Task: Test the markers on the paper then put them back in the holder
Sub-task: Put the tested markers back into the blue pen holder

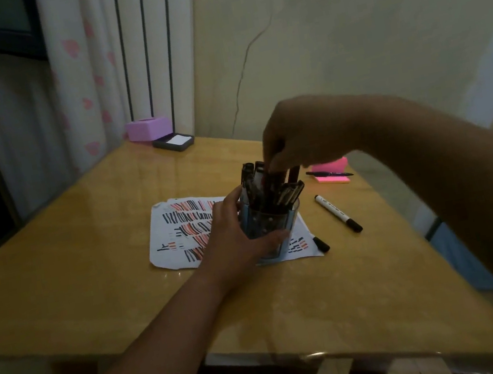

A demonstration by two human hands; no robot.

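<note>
The holder (273, 228) is a clear, round cup with pale blue panels down its sides, standing upright on the near right part of the paper (177, 231), which lies on the glossy yellow-brown table (91, 278); the cup is crowded with dark-bodied markers (271, 189), black caps up, some leaning outward over the rim, and their colours are hard to tell in the dim light; the paper is a white sheet, curled a little at its far left corner, covered with rows of short black and red-orange test strokes; the left hand (234, 238) wraps the holder from the left, thumb across the front of the cup and fingers curled round its far side, so it is closed on the holder; the right hand (302, 138) hangs over the top of the cup, its fingers pinched down among the marker tops, apparently on one reddish-brown barrel, though blur hides exactly which marker it has; just right of the holder a white marker with a black cap (337, 212) lies loose on the table, and another black-capped tip (321, 244) pokes out from behind the cup at the paper's near right corner; beyond them a pink sticky-note pad (333, 179) carries a thin dark pen (329, 173); at the far edge of the table sit a pink box (149, 128) and a dark tray with a white sheet (173, 142).
</note>
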